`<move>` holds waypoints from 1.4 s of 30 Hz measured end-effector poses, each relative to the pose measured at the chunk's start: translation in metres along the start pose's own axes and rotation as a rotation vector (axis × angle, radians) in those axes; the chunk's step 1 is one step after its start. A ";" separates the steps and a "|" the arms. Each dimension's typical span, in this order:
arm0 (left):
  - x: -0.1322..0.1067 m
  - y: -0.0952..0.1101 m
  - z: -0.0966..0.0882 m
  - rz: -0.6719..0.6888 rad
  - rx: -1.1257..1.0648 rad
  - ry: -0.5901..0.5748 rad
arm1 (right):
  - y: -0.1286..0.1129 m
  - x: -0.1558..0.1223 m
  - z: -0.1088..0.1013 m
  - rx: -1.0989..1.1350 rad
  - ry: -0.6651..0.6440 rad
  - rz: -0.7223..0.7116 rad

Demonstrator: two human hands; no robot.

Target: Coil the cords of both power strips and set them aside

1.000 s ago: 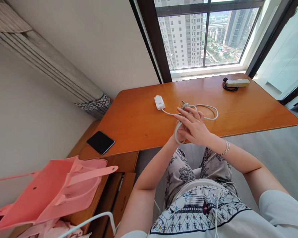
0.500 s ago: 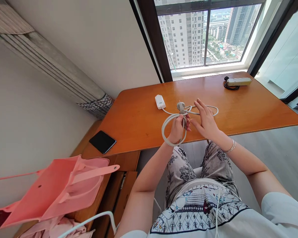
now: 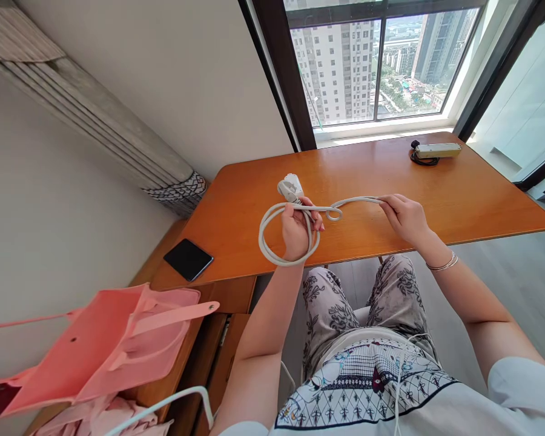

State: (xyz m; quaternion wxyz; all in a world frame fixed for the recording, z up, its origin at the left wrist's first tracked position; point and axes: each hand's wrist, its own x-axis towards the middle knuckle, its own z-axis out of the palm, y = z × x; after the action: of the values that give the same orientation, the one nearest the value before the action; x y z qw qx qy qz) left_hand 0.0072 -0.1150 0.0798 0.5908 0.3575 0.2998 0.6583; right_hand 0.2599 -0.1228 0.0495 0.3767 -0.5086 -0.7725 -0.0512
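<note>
My left hand (image 3: 298, 229) is closed around a white power cord (image 3: 266, 237), whose coils hang in a loop about the hand and wrist. The cord's plug (image 3: 289, 188) sticks up above my left fingers. Behind the plug, and partly covered by it, shows a white block (image 3: 295, 180) on the table, which looks like a small power strip. My right hand (image 3: 404, 217) pinches the cord farther along, out to the right. Between the hands the cord runs nearly straight, with a small loop near its middle.
The brown wooden table (image 3: 245, 230) carries a black tablet or phone (image 3: 188, 260) at its left. A long power strip with a black cord (image 3: 437, 151) lies at the back right. Left of the table is an open pink bag (image 3: 131, 339).
My left hand has moved left with the coiled cord and plug. My right hand, open before, has closed on the cord and moved right, drawing that length out.
</note>
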 end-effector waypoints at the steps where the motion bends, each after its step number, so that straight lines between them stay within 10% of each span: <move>1: 0.000 0.003 -0.001 -0.002 -0.023 0.004 | 0.003 0.000 -0.002 -0.022 0.002 -0.006; 13: 0.015 0.035 -0.034 0.210 -0.174 0.210 | 0.049 -0.011 -0.014 -0.129 -0.027 -0.034; 21: -0.006 0.006 0.008 0.112 -0.158 0.107 | -0.005 0.003 -0.003 -0.153 -0.012 -0.163; 29: -0.022 0.008 0.035 0.080 -0.187 0.012 | -0.054 0.008 0.033 0.311 -0.300 -0.318; 42: -0.021 0.020 0.031 0.176 -0.203 0.055 | -0.086 0.008 0.041 1.182 -0.238 0.153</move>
State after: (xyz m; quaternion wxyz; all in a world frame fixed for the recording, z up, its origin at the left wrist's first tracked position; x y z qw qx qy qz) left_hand 0.0229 -0.1392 0.1111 0.5555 0.3027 0.2155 0.7439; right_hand 0.1656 -0.1394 0.0516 0.5089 -0.2695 -0.6683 0.4709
